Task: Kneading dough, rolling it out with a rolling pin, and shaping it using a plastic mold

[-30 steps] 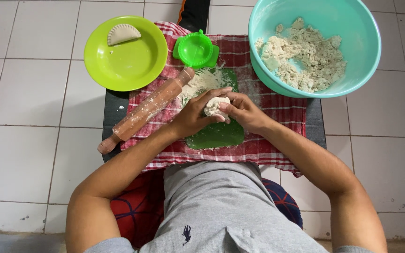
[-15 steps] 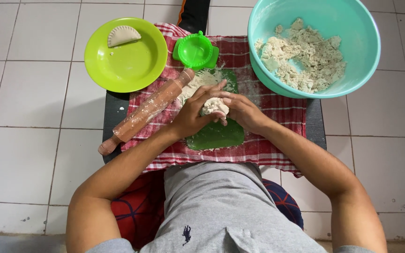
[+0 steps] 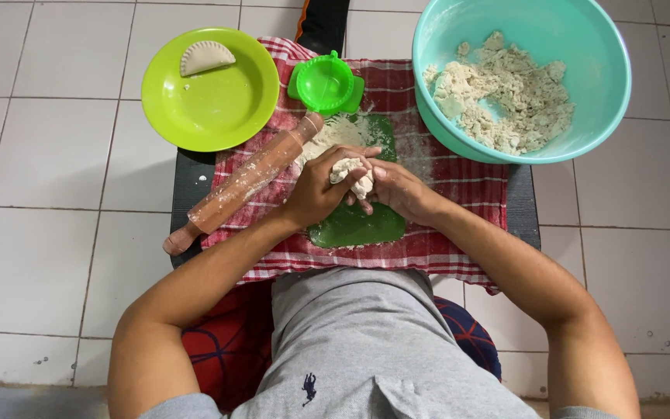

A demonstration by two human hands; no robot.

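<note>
Holding: both hands met over the middle of the mat, a dough lump pressed between them.
Dough lump: pale off-white, rough and ragged at the surface, with crumbly edges; only its top showed above the fingers.
Left hand: curled around the near-left side of the dough lump, fingers wrapped over it, thumb up by its top.
Right hand: cupped against the other side, fingertips tucked under and around the dough lump, closed on it.
Green mat: lay flat under the hands, dusted with flour at its far end.
Checked cloth: red and white, spread beneath the mat and floured in patches.
Counter: small and dark, showing at both edges of the cloth, set on a white tiled floor.
Rolling pin: wooden, floured, lying slantwise just left of the left hand.
Teal bowl: at the far right, holding crumbly dough mix.
Green press mould: round, closed, beyond the mat.
Lime plate: far left, with one folded, crimped dumpling near its rim.
</note>
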